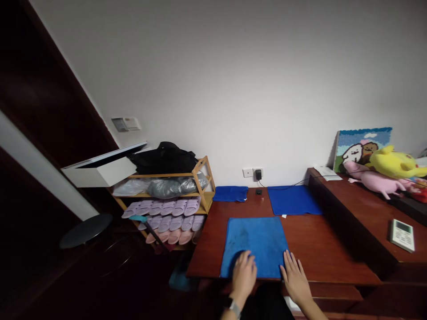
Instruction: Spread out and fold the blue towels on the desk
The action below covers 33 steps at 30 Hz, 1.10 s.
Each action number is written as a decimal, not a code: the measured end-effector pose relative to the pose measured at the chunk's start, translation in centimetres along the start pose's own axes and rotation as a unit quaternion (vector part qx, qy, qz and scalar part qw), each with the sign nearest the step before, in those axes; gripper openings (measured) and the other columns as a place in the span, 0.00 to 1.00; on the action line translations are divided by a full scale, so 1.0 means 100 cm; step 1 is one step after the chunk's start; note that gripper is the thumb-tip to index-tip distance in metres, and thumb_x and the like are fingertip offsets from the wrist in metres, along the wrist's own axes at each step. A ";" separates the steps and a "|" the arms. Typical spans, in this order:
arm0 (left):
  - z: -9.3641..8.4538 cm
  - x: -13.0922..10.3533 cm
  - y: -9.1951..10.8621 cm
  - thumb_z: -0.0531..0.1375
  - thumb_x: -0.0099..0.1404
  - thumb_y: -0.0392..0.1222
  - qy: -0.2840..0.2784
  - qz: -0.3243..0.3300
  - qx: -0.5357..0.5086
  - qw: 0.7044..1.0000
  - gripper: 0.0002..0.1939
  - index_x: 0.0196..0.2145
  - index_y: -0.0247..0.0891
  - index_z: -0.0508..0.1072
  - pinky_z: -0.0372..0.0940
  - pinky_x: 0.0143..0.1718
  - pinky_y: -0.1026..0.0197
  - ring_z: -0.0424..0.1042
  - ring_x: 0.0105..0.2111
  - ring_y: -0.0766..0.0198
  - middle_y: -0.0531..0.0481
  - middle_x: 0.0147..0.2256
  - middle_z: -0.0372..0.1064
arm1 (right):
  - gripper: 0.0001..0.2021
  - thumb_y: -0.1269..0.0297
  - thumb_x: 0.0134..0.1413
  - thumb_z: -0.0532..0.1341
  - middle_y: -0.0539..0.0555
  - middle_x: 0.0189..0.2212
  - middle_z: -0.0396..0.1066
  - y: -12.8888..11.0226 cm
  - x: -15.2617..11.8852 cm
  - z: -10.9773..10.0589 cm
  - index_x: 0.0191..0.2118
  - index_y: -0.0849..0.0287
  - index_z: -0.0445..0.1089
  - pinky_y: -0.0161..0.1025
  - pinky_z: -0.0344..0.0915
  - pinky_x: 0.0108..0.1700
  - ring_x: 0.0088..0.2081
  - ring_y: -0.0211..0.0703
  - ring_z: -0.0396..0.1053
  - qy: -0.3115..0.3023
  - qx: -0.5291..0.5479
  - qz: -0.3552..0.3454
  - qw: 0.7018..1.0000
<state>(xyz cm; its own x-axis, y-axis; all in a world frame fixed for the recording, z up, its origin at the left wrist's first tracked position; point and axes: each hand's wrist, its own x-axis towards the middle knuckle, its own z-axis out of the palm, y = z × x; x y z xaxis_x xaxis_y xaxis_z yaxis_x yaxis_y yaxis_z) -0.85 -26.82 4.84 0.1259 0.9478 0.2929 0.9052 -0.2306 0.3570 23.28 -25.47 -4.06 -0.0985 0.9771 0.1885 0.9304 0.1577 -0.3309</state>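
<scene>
A light blue cloth [255,242] lies spread flat on the reddish-brown wooden table [320,258], close to its front edge. On the lower left part of the cloth rests my left hand [244,273], fingers a little bent and slightly blurred, with nothing visible in it. My right hand [296,278] lies flat at the cloth's lower right edge, fingers stretched out and apart. Farther back are two darker blue cloths: a smaller folded one [230,194] at the left and a larger one [293,200] at the right.
A black charger [258,174] sits in the wall socket, its cable running right. At left stands a shoe rack [204,186] with slippers, a black bag [163,159] and a white box [100,173]. The raised right-hand surface holds plush toys [376,178] and a white calculator-like device [402,235].
</scene>
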 end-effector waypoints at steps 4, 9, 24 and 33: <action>0.055 0.024 0.067 0.47 0.76 0.46 -0.070 0.118 -0.031 0.990 0.26 0.69 0.45 0.61 0.52 0.70 0.43 0.54 0.70 0.52 0.48 0.70 0.55 | 0.31 0.53 0.68 0.44 0.56 0.72 0.49 0.005 -0.004 0.008 0.71 0.60 0.56 0.60 0.47 0.72 0.72 0.55 0.47 0.004 -0.022 -0.016 1.000; 0.076 0.018 0.068 0.44 0.78 0.52 -0.117 0.145 -0.040 0.982 0.30 0.73 0.46 0.48 0.48 0.72 0.42 0.48 0.72 0.54 0.47 0.72 0.48 | 0.30 0.57 0.67 0.43 0.55 0.72 0.49 0.014 -0.006 0.011 0.70 0.59 0.57 0.58 0.49 0.71 0.72 0.54 0.48 -0.002 -0.027 -0.049 0.998; 0.015 -0.057 -0.118 0.48 0.76 0.52 0.030 -0.071 0.121 0.990 0.30 0.71 0.39 0.57 0.56 0.69 0.47 0.54 0.70 0.53 0.44 0.70 0.53 | 0.32 0.54 0.68 0.40 0.57 0.71 0.51 0.000 0.005 0.000 0.71 0.63 0.56 0.60 0.45 0.72 0.72 0.55 0.48 -0.002 -0.021 0.016 1.000; 0.021 0.000 -0.031 0.45 0.77 0.50 0.038 -0.045 0.046 0.997 0.30 0.71 0.38 0.56 0.53 0.70 0.44 0.51 0.71 0.50 0.44 0.70 0.54 | 0.34 0.50 0.68 0.41 0.56 0.72 0.49 0.006 0.020 0.000 0.71 0.64 0.54 0.57 0.44 0.72 0.73 0.53 0.46 -0.019 -0.042 0.015 0.999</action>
<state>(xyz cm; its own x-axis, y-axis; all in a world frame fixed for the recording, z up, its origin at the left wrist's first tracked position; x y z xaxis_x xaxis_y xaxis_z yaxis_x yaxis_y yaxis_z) -2.78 -25.67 1.90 0.0139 0.9436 0.3308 0.9453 -0.1203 0.3033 23.64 -23.45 -3.86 -0.0818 0.9863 0.1431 0.9595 0.1168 -0.2565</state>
